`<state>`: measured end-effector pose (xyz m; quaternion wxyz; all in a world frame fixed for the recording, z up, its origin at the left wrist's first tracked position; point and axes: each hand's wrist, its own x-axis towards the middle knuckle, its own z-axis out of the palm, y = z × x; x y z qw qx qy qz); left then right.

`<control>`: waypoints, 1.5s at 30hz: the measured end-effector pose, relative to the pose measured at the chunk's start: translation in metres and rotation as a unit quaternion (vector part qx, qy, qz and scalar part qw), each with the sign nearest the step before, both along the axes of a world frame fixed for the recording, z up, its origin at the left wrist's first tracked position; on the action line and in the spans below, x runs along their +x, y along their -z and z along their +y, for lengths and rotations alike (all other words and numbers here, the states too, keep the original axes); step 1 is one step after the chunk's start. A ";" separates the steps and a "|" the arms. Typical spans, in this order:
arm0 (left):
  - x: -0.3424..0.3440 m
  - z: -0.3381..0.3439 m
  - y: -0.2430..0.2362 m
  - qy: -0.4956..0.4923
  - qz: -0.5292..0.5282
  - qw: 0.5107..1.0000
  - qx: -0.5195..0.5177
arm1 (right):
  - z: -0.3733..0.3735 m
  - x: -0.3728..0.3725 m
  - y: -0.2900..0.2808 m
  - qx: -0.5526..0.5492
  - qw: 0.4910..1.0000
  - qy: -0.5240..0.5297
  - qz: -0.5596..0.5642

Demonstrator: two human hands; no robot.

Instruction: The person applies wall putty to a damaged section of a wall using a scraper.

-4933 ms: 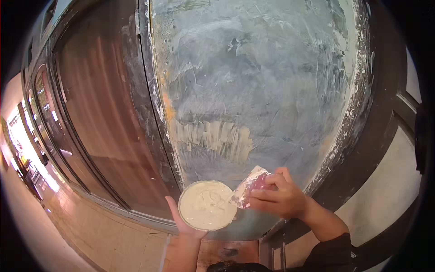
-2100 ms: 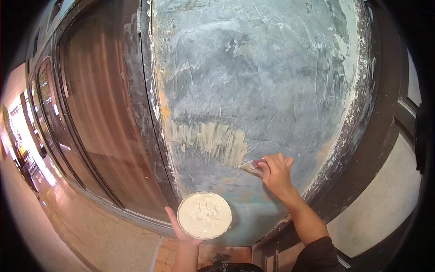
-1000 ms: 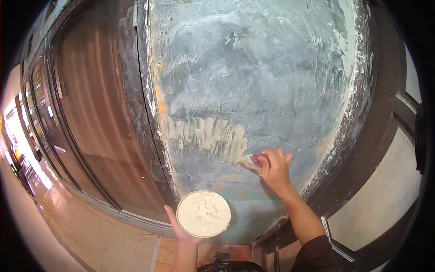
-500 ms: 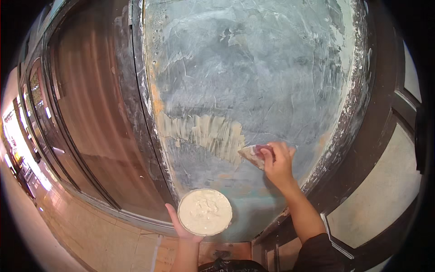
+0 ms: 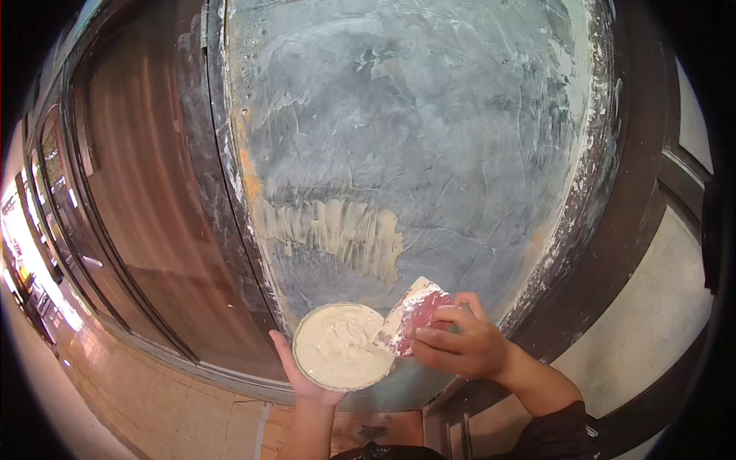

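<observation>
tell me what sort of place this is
Perhaps a hallway or covered porch of a home, partly unfinished: the patchy grey wall bears cream streaks, a brown-framed panel stands to the left, and a tiled floor runs toward bright light.

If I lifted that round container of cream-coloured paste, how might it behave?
The round, pale container is probably heavy for its size, as cream-coloured paste nearly fills it. The paste likely wouldn't slosh, since its surface holds ridges. A push might tip it: only the left hand supports it.
</observation>
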<state>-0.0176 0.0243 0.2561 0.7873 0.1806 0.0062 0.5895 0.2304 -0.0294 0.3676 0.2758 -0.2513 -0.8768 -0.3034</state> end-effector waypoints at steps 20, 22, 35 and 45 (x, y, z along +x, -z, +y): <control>0.008 -0.003 0.002 0.049 -0.033 0.998 0.015 | 0.002 -0.002 0.005 -0.009 1.000 0.009 0.013; 0.011 -0.003 0.000 0.039 -0.007 0.999 0.020 | 0.003 -0.003 0.007 -0.004 1.000 0.008 0.018; 0.009 -0.008 0.005 0.047 -0.006 0.999 0.000 | 0.004 -0.011 0.003 0.016 0.998 0.046 0.042; 0.006 -0.002 0.027 0.041 0.016 0.999 -0.013 | 0.054 0.019 0.006 -0.002 0.957 0.168 0.236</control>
